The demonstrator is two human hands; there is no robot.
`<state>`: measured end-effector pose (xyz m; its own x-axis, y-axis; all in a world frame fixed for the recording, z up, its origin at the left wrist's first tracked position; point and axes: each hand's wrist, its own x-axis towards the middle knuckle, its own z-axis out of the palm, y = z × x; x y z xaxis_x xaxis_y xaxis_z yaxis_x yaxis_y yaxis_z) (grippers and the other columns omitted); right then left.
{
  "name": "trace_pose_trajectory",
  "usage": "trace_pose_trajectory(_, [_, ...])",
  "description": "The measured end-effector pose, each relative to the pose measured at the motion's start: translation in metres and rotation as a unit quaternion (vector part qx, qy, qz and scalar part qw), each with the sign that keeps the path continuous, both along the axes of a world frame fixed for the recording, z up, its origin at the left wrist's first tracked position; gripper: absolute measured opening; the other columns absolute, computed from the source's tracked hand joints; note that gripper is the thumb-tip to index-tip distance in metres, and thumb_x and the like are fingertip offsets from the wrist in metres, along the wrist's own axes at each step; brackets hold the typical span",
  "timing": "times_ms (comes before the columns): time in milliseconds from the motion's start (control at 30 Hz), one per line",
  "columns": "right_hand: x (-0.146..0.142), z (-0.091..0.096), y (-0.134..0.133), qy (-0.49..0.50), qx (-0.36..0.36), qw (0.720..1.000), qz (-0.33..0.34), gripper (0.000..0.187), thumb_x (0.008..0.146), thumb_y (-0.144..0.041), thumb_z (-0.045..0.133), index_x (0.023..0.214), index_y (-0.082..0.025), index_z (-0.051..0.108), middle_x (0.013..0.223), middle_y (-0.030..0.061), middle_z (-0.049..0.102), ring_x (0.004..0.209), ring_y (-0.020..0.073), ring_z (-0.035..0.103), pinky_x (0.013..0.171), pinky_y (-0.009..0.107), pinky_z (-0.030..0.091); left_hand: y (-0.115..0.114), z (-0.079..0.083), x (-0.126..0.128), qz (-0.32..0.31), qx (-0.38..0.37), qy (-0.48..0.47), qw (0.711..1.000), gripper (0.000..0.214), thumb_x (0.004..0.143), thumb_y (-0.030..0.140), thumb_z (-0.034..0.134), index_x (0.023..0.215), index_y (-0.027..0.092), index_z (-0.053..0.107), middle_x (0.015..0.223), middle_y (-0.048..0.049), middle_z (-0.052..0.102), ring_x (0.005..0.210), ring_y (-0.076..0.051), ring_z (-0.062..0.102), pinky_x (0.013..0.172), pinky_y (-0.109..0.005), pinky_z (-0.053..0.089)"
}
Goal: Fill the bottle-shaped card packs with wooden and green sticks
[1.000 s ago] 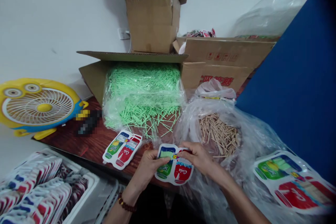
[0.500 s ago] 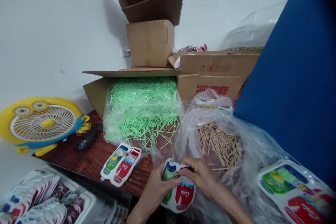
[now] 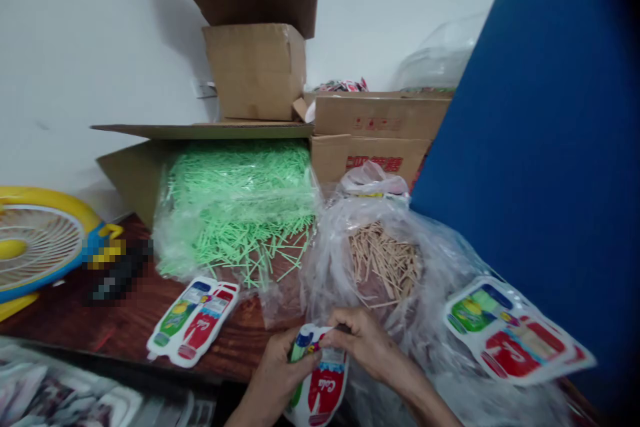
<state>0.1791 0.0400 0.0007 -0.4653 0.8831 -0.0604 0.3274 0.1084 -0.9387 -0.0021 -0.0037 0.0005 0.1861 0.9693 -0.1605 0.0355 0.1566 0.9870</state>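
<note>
Low in the middle, a bottle-shaped candy pouch (image 3: 327, 387) with green and red cola print is gripped in both hands. My left hand (image 3: 273, 377) closes on its left side, the thumb lying across the printed front. At the pouch's upper right edge, the fingers of my right hand (image 3: 363, 343) are pinched together; a dark bit shows at the fingertips, too small to name. A matching pouch (image 3: 195, 323) lies on the table to the left. More such pouches (image 3: 515, 333) rest on clear plastic at the right.
Green sticks (image 3: 245, 180) spill from a bag in an open carton. Brown sticks (image 3: 385, 260) lie in a clear plastic bag (image 3: 333, 253). A yellow fan (image 3: 50, 213) stands left, cardboard boxes (image 3: 255, 70) behind, a blue panel (image 3: 540, 167) right. A white crate (image 3: 120, 407) sits lower left.
The camera view has turned to the right, so the surroundings sit further left. Both hands still hold the pouch, which now appears slightly lower. My right fingers stay at its upper edge.
</note>
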Motion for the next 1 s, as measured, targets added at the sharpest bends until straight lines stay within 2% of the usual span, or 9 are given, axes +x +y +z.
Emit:
trace_pose_trajectory(133, [0.013, 0.000, -0.002, -0.021, 0.032, 0.999, -0.003, 0.017, 0.078, -0.028, 0.066, 0.066, -0.017, 0.064, 0.059, -0.0047, 0.053, 0.058, 0.0097, 0.046, 0.053, 0.019, 0.031, 0.004, -0.002, 0.006, -0.020, -0.033, -0.005, 0.999, 0.014, 0.071, 0.027, 0.071, 0.075, 0.014, 0.071, 0.070, -0.0007, 0.070, 0.064, -0.017, 0.059, 0.061, -0.023, 0.047])
trace_pose_trajectory(300, [0.021, 0.002, -0.002, 0.001, 0.019, 1.000, -0.009, 0.019, 0.078, -0.031, 0.068, 0.066, -0.016, 0.064, 0.058, -0.0056, 0.052, 0.056, 0.0083, 0.044, 0.052, 0.018, 0.030, 0.009, -0.011, 0.015, 0.007, -0.099, -0.058, 0.993, 0.029, 0.060, 0.036, 0.080, 0.075, 0.014, 0.069, 0.065, -0.0011, 0.070, 0.058, -0.017, 0.060, 0.057, -0.025, 0.049])
trace_pose_trajectory(433, [0.020, 0.003, 0.000, 0.058, 0.003, 0.998, -0.016, 0.018, 0.079, -0.033, 0.067, 0.071, -0.017, 0.065, 0.061, -0.0055, 0.055, 0.056, 0.0079, 0.047, 0.053, 0.018, 0.033, 0.013, -0.011, 0.018, 0.035, -0.087, -0.041, 0.995, 0.030, 0.057, 0.038, 0.081, 0.070, 0.015, 0.068, 0.061, -0.0004, 0.069, 0.055, -0.016, 0.059, 0.055, -0.024, 0.048])
trace_pose_trajectory(600, [0.027, -0.001, 0.002, 0.018, 0.038, 0.999, -0.025, 0.026, 0.080, -0.038, 0.066, 0.066, -0.015, 0.065, 0.057, -0.0059, 0.052, 0.055, 0.0074, 0.044, 0.051, 0.018, 0.030, 0.018, -0.011, 0.023, 0.011, -0.043, -0.001, 0.999, 0.024, 0.060, 0.036, 0.077, 0.068, 0.014, 0.070, 0.060, -0.0001, 0.068, 0.057, -0.016, 0.057, 0.057, -0.023, 0.047])
trace_pose_trajectory(800, [0.045, -0.004, 0.007, -0.010, 0.010, 1.000, -0.001, 0.028, 0.079, -0.037, 0.068, 0.062, -0.015, 0.062, 0.053, -0.0075, 0.043, 0.052, 0.0066, 0.036, 0.049, 0.019, 0.027, 0.022, -0.019, 0.031, -0.050, -0.057, -0.011, 0.997, 0.022, 0.069, 0.035, 0.073, 0.069, 0.014, 0.067, 0.060, 0.0013, 0.065, 0.056, -0.014, 0.055, 0.055, -0.022, 0.044])
trace_pose_trajectory(1000, [0.042, 0.007, 0.011, 0.064, -0.029, 0.997, -0.008, 0.016, 0.080, -0.032, 0.066, 0.075, -0.017, 0.068, 0.063, -0.0045, 0.056, 0.058, 0.0084, 0.047, 0.054, 0.019, 0.034, 0.026, -0.016, 0.028, -0.054, -0.108, -0.063, 0.991, 0.026, 0.070, 0.037, 0.074, 0.072, 0.013, 0.065, 0.064, -0.0003, 0.067, 0.057, -0.014, 0.057, 0.057, -0.023, 0.045])
